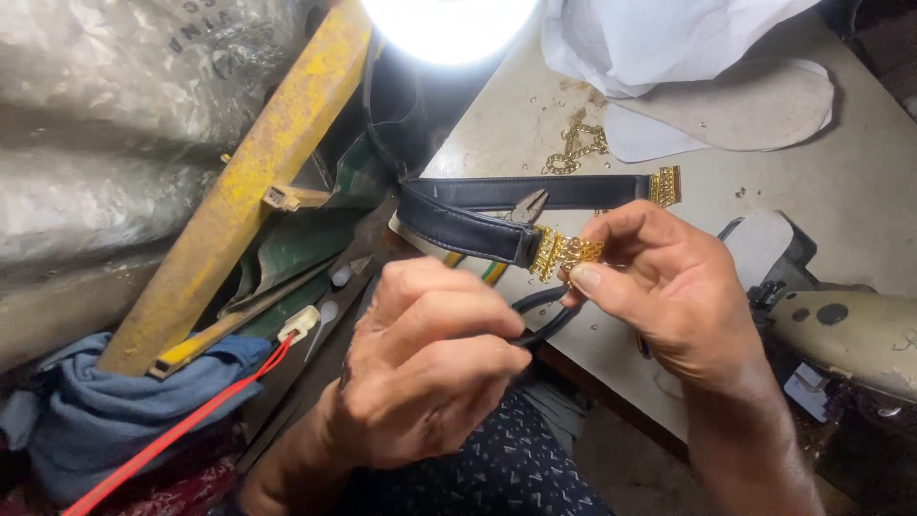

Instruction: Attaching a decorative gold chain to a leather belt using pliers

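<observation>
**Bench entry: strap, gold clasp, pliers in hand**

Item 1. Left hand [430, 358]: closed around the black handles of the pliers [528, 208], whose jaws point up at the strap just beside the clasp.

Item 2. Right hand [659, 277]: thumb and fingertips pinch the gold chain clasp [564, 253] fixed to the near end of the black leather strap [478, 225]. The strap loops above the table edge; its far end carries a second gold fitting [666, 186].

Risk, as judged: the jaws sit close to the leather, so a slip could scar the strap or bend the small links; the pinching fingertips lie near the nose.

Surroundings: loose gold chain [576, 145] and scattered bits on the table [860, 182]; white cloth [659, 38]; pale insole shape [755, 105]; glaring lamp [449, 24]; yellow rusted beam [258, 167]; red wire [181, 430]; blue cloth [105, 411]; machine [850, 334] crowding the right wrist.
</observation>
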